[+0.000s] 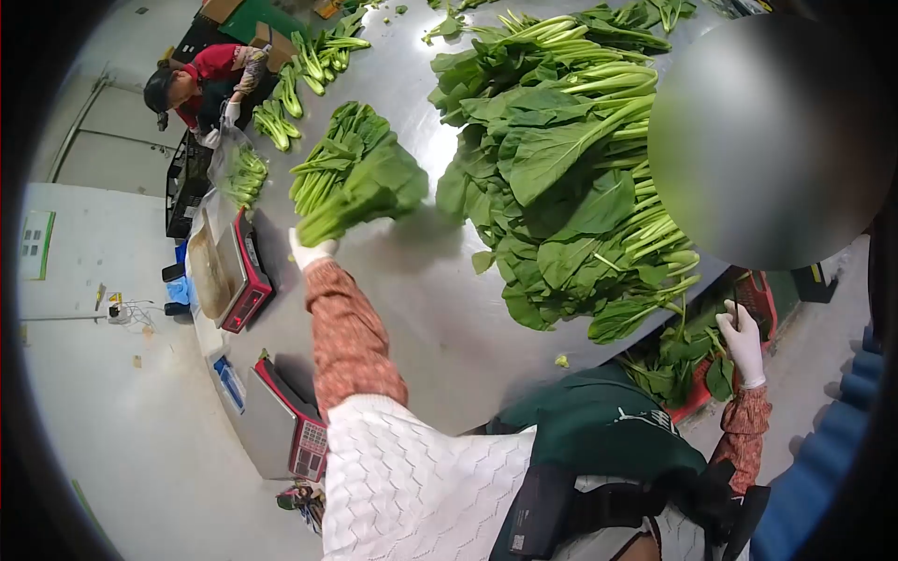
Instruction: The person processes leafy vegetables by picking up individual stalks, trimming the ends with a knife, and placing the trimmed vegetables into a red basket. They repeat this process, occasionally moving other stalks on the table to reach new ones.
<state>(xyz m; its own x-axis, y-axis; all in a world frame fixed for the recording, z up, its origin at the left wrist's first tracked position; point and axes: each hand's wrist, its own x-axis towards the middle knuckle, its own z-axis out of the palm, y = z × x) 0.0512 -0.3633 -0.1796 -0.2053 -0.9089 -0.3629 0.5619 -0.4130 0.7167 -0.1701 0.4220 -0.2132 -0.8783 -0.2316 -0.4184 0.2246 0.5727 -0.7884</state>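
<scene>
My left hand (pixel 313 251), in a white glove, is closed around the stem ends of a bunch of leafy greens (pixel 360 192). The leaves of that bunch are blurred by motion. It is beside another bunch of greens (pixel 323 154) lying on the metal table (pixel 421 318). At the lower right my right hand (pixel 744 341), also gloved, is off the table edge with its fingers pinched. A small dark thing shows at its fingertips, too small to name. Below it, loose leaves (pixel 678 360) hang over a red crate (pixel 697 393).
A large heap of leafy greens (pixel 571 178) covers the table's right side. Two red scales (pixel 251 271) (pixel 307 439) stand along the left edge. Across the table a person (pixel 210 79) handles bagged greens (pixel 248 173). Small bunches (pixel 276 122) line the far edge.
</scene>
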